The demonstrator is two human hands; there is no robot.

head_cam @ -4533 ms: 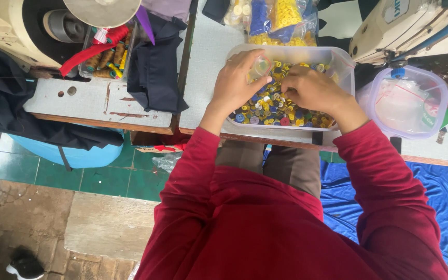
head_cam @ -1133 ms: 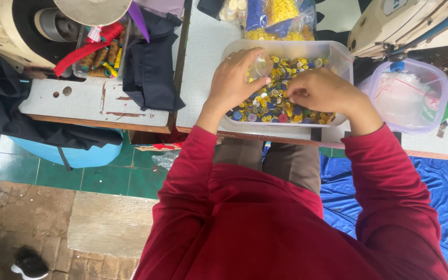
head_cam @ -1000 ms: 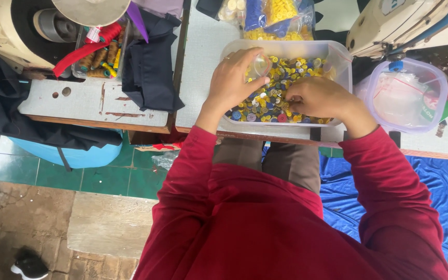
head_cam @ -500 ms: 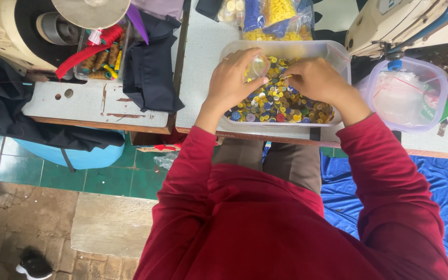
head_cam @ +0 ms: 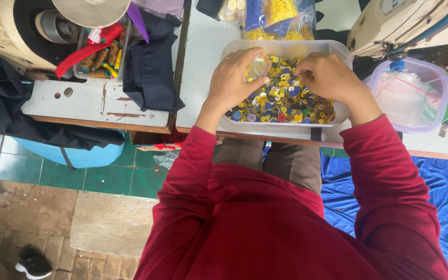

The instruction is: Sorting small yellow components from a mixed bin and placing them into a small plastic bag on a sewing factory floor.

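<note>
Far left of frame I see a sewing machine, cream w/ a dark wheel, and a dark cloth draped off the desk edge below it. Just right, upper left, a tray of thread spools w/ a red strip across it, then a navy cloth lying over the gap between the two desk tops.

Centre top: my left hand sits over the left end of the clear plastic tub, fingers curled round a small clear round container, thumb under it, so clamped on that. The tub stands at the near desk edge, center-right of frame, filled w/ buttons, mostly yellow and blue, some red and white. Behind the tub, top centre, bags of buttons, yellow and blue.

My right hand is over the tub's right half, fingers bent down and bunched at the button pile close to the small container; can't tell if they pinch a button, tips are hidden.

Right of the tub, touching or nearly so, a second tub w/ a purple rim and clear bags inside. Upper right, another sewing machine. Lower frame: red sleeves, green floor tiles, blue cloth on the floor at right.
</note>
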